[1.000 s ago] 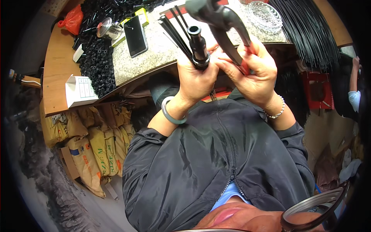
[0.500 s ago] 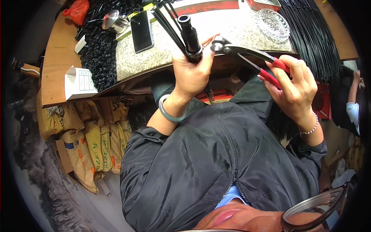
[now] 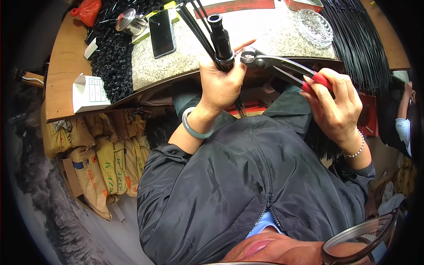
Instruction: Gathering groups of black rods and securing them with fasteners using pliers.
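The left hand (image 3: 221, 81) grips the black tube (image 3: 221, 39) standing up, while the right hand (image 3: 338, 106) squeezes the red pliers (image 3: 282, 66), whose open metal tip sits just beside it.

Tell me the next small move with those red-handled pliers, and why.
Probably swing the red-handled metal pliers in the right hand leftward onto the black tube fitting that the left hand grips with thin black rods: their head sits just beside it, not touching.

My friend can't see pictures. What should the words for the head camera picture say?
A person's left hand grips a black tube with thin black rods, while the right hand holds red-handled pliers beside it. Behind lie a stone-topped table, a phone and a glass dish.
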A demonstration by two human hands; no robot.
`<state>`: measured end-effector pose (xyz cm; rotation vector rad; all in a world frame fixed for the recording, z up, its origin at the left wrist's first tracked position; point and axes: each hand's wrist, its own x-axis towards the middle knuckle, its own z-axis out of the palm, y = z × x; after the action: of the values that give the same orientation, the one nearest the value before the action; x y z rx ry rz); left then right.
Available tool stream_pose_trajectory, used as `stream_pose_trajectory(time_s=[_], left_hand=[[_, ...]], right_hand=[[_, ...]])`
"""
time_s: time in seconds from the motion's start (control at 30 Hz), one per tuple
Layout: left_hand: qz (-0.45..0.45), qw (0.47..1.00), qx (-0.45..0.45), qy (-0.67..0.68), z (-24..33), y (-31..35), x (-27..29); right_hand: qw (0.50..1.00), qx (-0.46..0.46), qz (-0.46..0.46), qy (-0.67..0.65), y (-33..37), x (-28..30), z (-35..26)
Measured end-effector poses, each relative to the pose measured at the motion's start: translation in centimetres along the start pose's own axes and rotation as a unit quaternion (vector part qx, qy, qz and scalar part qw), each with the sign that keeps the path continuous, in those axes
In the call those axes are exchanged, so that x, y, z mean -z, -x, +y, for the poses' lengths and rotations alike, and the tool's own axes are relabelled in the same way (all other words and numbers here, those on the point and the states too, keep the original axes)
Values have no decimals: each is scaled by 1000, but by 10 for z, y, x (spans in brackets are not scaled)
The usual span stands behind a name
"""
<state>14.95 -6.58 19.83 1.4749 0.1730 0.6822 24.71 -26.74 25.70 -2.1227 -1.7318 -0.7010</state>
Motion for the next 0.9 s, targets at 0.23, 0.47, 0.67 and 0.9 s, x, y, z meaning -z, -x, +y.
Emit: stream_pose_trajectory(time_s=[0.23, 0.47, 0.67, 0.9], left_hand=[[2, 1000, 21, 1, 5, 2, -1], [-73, 990, -89, 84, 5, 8, -3], [-35, 998, -12, 42, 13, 9, -2], [-79, 996, -27, 28, 13, 11, -3]], right_hand=[[999, 29, 17, 23, 1, -2, 1], [447, -322, -387, -739, 18, 3, -1], [860, -182, -200, -434, 23, -11, -13], [331, -317, -458, -762, 24, -8, -1]])
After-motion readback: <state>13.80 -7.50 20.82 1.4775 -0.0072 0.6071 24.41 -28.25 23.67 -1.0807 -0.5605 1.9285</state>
